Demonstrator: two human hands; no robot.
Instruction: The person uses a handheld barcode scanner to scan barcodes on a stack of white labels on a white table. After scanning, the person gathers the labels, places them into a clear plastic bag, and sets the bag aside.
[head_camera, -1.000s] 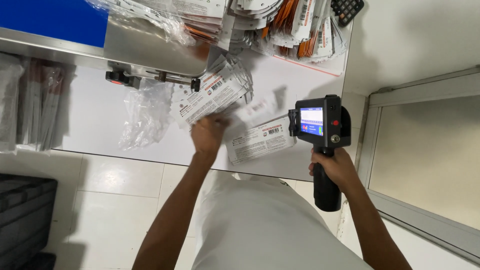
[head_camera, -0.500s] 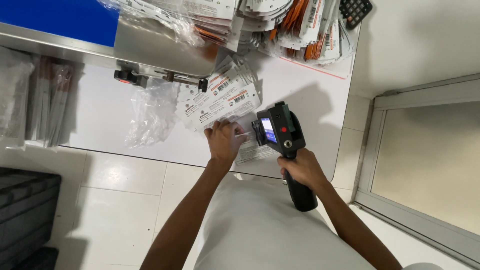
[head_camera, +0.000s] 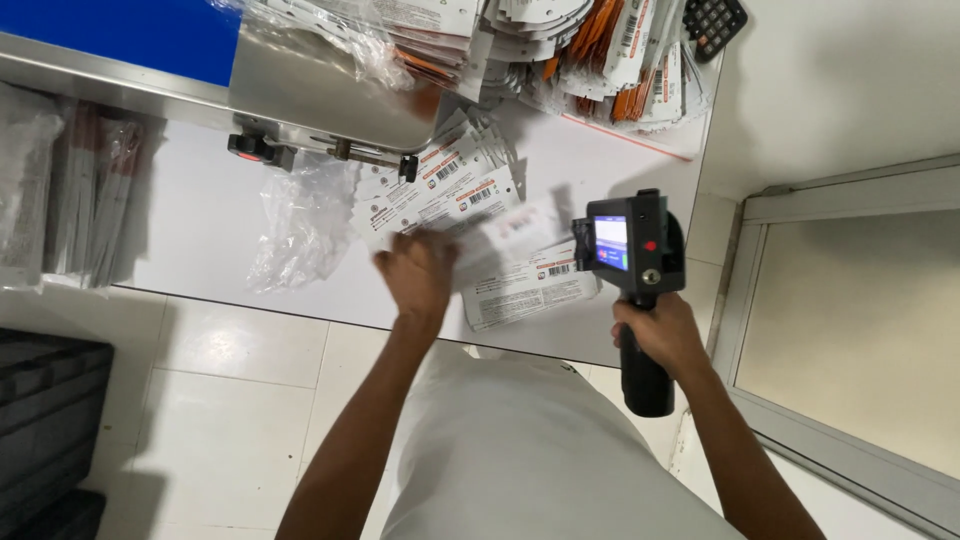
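Observation:
My right hand (head_camera: 662, 334) grips the black handle of a handheld printer gun (head_camera: 630, 246), held upright over the white table's (head_camera: 200, 230) near right edge with its small lit screen facing me. My left hand (head_camera: 418, 276) is over the table just left of it, fingers closed on a white printed packet (head_camera: 508, 232) that is blurred by motion. Another white packet (head_camera: 525, 290) lies flat below it, near the table edge. A fanned stack of similar packets (head_camera: 440, 185) lies just beyond my left hand.
A heap of white and orange packets (head_camera: 580, 50) and a calculator (head_camera: 712, 22) fill the far right of the table. A crumpled clear bag (head_camera: 305, 215) lies left of my hand, under a metal device (head_camera: 320, 95). Wrapped bundles (head_camera: 60, 200) sit far left, a black crate (head_camera: 40, 430) below.
The printer gun has swung right, off the packets, after being pressed close to my left hand. My left hand has shifted slightly left and is moving a packet.

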